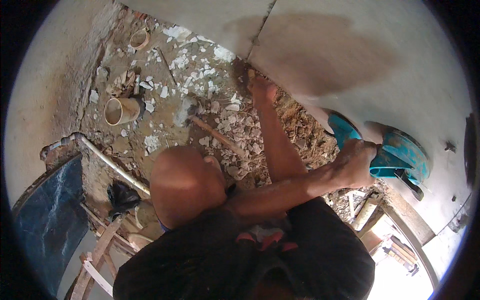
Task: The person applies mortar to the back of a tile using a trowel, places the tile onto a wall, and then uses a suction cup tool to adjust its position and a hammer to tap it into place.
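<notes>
The left hand [356, 161] reaches across and is wrapped round the handle of a teal double-cup suction lifter [402, 150], whose cups sit on a big grey slab [320, 50] near its lower edge. The right hand [262, 92], passing under the other forearm, is at that same edge, up by the seam with the neighbouring slab; I can't make out whether its fingers are clamped on anything.

To my eye this is the steadying step, slab controlled by the lifter. The next move would call for an even pull on both cups and clean footing below, and those crossed arms leave little room for it.

Broken rubble [242, 125] crowds the slab's lower edge, the likeliest obstacle. A wooden-handled hammer [218, 136] lies just beside it, left of the right forearm. Farther left on the dirt floor [167, 127] are white chips [164, 92], a tipped beige bucket [130, 109], a pale pipe [112, 162] and a black plastic bag [122, 197], all well apart from the slab.
</notes>
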`<state>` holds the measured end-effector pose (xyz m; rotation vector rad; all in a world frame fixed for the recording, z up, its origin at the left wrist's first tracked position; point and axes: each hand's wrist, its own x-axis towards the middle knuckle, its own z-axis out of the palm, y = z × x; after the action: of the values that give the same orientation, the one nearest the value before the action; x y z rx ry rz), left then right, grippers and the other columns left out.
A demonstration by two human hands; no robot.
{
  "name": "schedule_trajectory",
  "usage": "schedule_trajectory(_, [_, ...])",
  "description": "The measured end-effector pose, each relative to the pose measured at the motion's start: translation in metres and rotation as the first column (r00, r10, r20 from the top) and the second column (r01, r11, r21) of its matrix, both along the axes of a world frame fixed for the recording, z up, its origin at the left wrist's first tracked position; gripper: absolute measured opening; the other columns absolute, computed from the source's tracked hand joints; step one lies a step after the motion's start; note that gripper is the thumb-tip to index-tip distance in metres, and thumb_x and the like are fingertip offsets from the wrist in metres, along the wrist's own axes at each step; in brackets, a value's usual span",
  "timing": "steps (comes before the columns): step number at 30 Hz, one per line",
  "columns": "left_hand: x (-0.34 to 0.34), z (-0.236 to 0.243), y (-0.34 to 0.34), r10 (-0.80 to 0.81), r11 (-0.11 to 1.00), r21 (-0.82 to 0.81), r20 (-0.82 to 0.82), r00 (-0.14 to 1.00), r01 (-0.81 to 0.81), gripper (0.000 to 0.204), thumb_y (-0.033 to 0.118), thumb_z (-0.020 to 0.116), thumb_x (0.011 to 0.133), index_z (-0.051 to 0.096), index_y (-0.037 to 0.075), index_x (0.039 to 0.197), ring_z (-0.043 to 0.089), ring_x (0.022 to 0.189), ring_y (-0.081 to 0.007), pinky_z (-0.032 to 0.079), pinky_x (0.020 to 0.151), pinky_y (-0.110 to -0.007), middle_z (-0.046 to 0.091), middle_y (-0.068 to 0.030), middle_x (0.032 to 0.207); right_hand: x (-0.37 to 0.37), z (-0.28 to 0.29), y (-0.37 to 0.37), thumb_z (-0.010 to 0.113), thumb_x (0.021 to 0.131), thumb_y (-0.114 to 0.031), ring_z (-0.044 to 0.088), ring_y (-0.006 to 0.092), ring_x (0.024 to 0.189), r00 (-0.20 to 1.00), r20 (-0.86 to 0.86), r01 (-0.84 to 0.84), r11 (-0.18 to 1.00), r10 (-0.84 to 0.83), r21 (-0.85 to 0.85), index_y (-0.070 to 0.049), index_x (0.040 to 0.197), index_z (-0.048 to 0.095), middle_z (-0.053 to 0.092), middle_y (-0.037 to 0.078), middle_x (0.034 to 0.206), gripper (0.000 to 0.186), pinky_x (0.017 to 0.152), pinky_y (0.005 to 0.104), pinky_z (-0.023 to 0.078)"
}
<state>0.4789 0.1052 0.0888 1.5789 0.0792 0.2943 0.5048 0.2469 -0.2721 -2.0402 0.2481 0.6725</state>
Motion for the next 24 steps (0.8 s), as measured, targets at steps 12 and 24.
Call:
schedule_trajectory(12, [0.001, -0.003, 0.005, 0.008, 1.0, 0.01, -0.002, 1.0, -0.008, 0.031, 0.008, 0.072, 0.057, 0.066, 0.0, 0.086, 0.066, 0.077, -0.0397, 0.052, 0.073, -0.045, 0.066, -0.0228, 0.081, 0.001, 0.016, 0.015, 0.055, 0.09, -0.038, 0.068, 0.0215, 0.093, 0.72, -0.016, -0.446, 0.444, 0.694, -0.777, -0.012, 0.112, 0.066, 0.068, 0.004, 0.109, 0.036, 0.067, 0.0429, 0.055])
schedule_trajectory(24, [-0.004, 0.0, 0.0, 0.019, 1.0, 0.016, 0.006, 1.0, -0.019, 0.028, 0.012, 0.074, 0.056, 0.064, 0.0, 0.079, 0.064, 0.078, -0.0387, 0.05, 0.074, -0.043, 0.065, -0.0208, 0.079, 0.004, 0.04, 0.028, 0.067, 0.084, -0.044, 0.066, 0.0353, 0.096, 0.97, 0.172, 0.196, 0.968, -0.169, -0.155, -0.002, 0.112, 0.065, 0.066, 0.017, 0.115, 0.051, 0.08, 0.0465, 0.053])
